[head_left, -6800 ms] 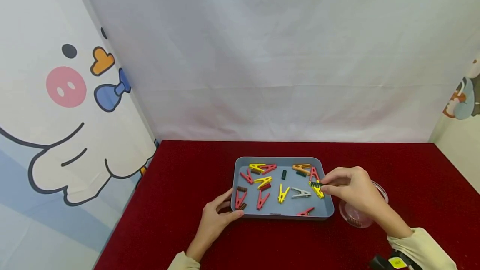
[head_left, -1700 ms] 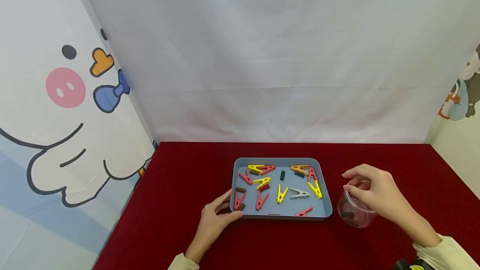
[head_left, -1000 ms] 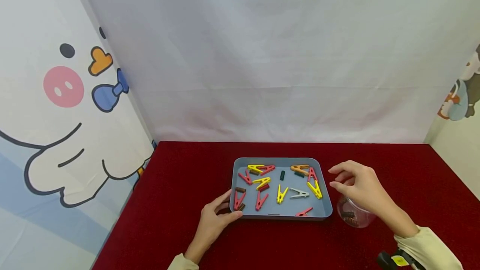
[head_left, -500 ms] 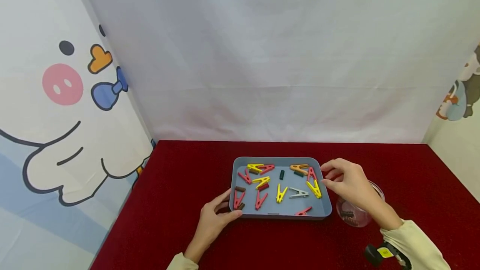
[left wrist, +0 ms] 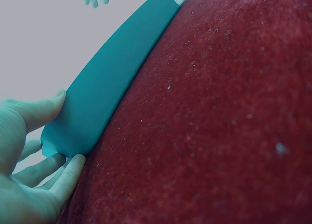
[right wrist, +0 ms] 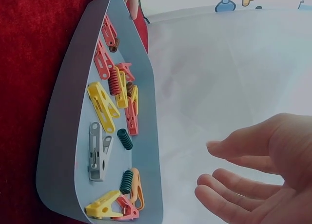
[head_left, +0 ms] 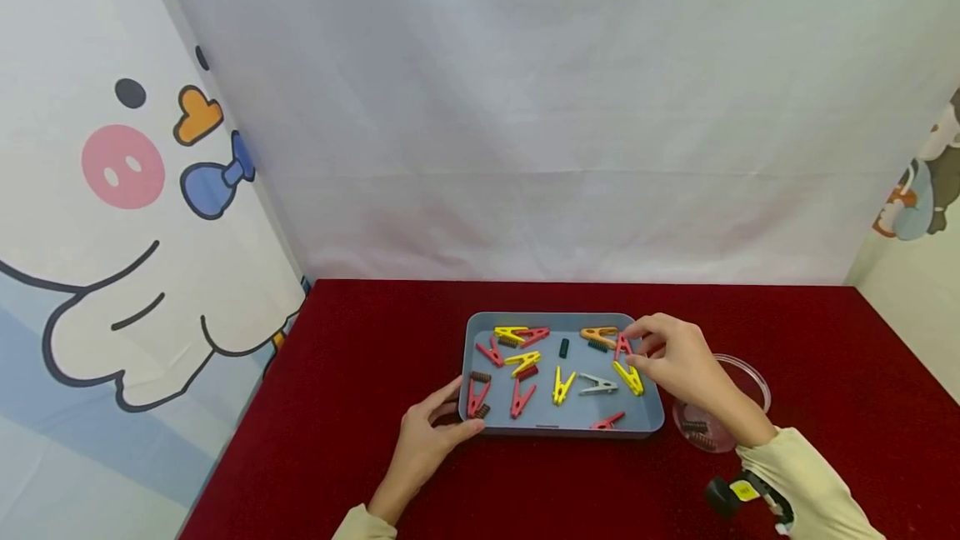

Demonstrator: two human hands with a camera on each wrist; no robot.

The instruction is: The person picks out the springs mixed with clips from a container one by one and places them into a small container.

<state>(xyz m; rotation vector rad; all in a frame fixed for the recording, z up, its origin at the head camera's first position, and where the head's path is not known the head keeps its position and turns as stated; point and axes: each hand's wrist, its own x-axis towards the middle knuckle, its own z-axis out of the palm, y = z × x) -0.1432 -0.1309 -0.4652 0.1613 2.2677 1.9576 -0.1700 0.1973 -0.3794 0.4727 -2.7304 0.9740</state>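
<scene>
A blue-grey tray (head_left: 551, 423) holds several plastic clips and coil springs. My left hand (head_left: 423, 440) grips its front left corner, thumb at the rim and fingers against the side, as the left wrist view shows. My right hand (head_left: 678, 361) hovers above the tray's right end, fingers apart and holding nothing. Near its fingertips lie a red clip (head_left: 622, 346), a yellow clip (head_left: 628, 378) and an orange clip (head_left: 598, 336). A dark green spring (right wrist: 126, 181) rests beside the orange clip, and another green spring (right wrist: 125, 139) lies farther in. The grey clip (right wrist: 96, 151) is near the tray's front wall.
Right of the tray stands a clear round jar (head_left: 738, 365) with dark and brown springs at its bottom, partly behind my right forearm. A red cloth (head_left: 360, 357) covers the table. White curtain (head_left: 570, 107) hangs behind it.
Earlier my right hand held a dark green spring over the tray, then was above the jar, where an added dark spring now lies. It has moved left, back over the tray. My left hand stayed put.
</scene>
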